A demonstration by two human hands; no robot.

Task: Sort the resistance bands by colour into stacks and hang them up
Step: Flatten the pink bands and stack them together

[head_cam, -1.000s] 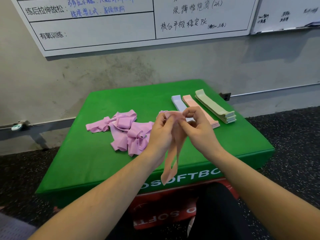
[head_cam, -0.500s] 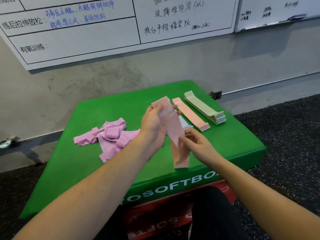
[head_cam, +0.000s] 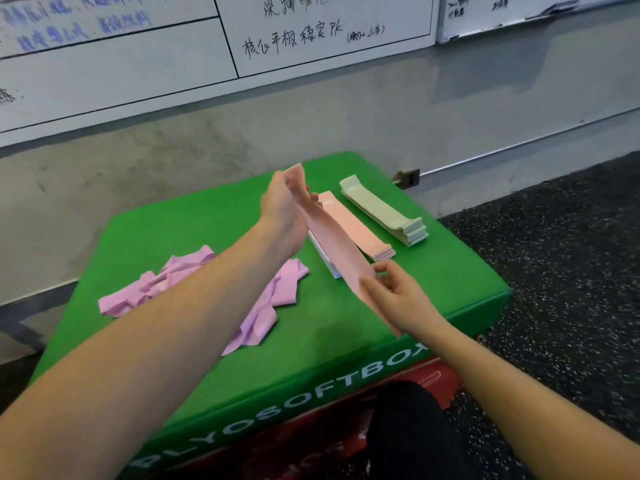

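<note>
From the head camera we see a peach-pink resistance band [head_cam: 337, 252] stretched flat between both hands above the green soft plyo box [head_cam: 214, 372]. The left hand [head_cam: 285, 202] pinches the far end of the band, fingers curled round it, raised over the back part of the box. The right hand [head_cam: 398, 296] grips the near end between thumb and fingers, close to the box's front edge. Half a second ago the band was held more upright, with its lower end dangling below the right hand; now it lies in a long slant, pulled out straight, and the hands are farther apart.

Just beside the band, on the right half of the box, lies the peach-pink stack [head_cam: 356, 225], and next to that the pale green stack [head_cam: 384, 211], both placed as before. A pale blue-white stack [head_cam: 323, 254] shows only as an edge under the held band. To the left, partly behind the left forearm, sits the crumpled pile of lilac bands [head_cam: 173, 282], unsorted as earlier. Behind the box a whiteboard [head_cam: 311, 32] with handwriting hangs on the grey wall, and the view has tilted since the earlier frame.
</note>
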